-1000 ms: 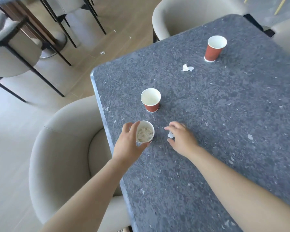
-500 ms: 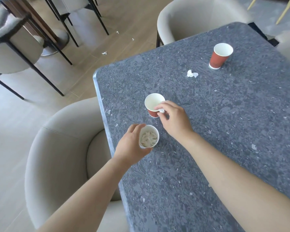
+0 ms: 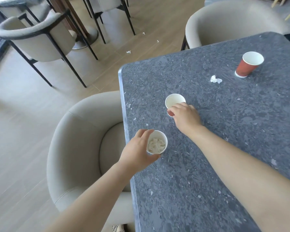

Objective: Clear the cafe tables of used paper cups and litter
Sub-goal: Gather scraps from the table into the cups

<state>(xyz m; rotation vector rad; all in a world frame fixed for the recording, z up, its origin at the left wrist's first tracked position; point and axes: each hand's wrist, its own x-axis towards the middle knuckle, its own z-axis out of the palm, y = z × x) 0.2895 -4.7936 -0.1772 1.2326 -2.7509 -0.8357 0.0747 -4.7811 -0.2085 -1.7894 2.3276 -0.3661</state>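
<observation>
My left hand [image 3: 137, 151] grips a paper cup [image 3: 156, 143] stuffed with crumpled white scraps, at the left edge of the dark speckled table [image 3: 208, 173]. My right hand [image 3: 186, 117] curls round the near side of a red paper cup [image 3: 175, 100] with a white, empty-looking inside, standing upright mid-table. A second red cup [image 3: 249, 64] stands upright at the far right. A crumpled white tissue [image 3: 215, 79] lies to the left of that cup.
A beige tub chair [image 3: 80, 139] sits against the table's left edge below my left arm. Another beige chair [image 3: 228, 22] stands at the far end. More chairs [image 3: 38, 36] and small paper scraps [image 3: 128, 51] are on the wooden floor.
My right hand picked a small white scrap off the table, carried it up to the middle red cup, and now wraps round that cup. The scrap is out of sight. My left hand kept holding its cup.
</observation>
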